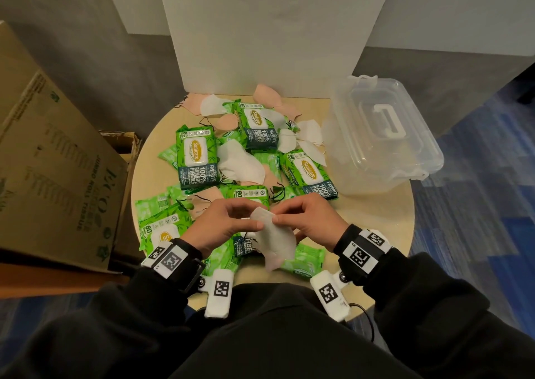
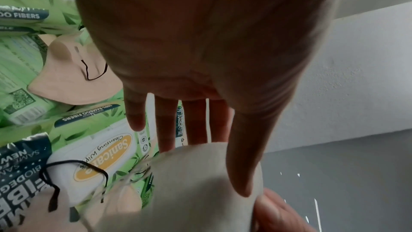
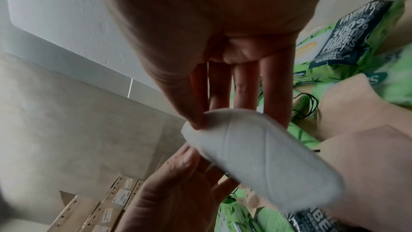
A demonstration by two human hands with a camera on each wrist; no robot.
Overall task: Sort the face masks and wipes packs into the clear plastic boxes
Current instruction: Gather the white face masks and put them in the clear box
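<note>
I hold a white face mask [image 1: 275, 242] over the front of the round table [image 1: 385, 219] with both hands. My left hand [image 1: 254, 219] grips it from the left, thumb on top, as the left wrist view shows on the mask [image 2: 189, 183]. My right hand [image 1: 278, 216] pinches its upper edge; in the right wrist view the thumb and fingers close on the mask [image 3: 256, 156]. Green wipes packs [image 1: 197, 158] lie mixed with white masks [image 1: 240, 161] and pink masks [image 1: 269, 95]. A clear plastic box [image 1: 347, 147], lid on, stands at the right.
A large cardboard box [image 1: 52, 161] stands left of the table. A white panel [image 1: 275, 31] rises behind it. More wipes packs [image 1: 307, 260] lie under my hands near the front edge. Blue carpet [image 1: 477, 205] lies to the right.
</note>
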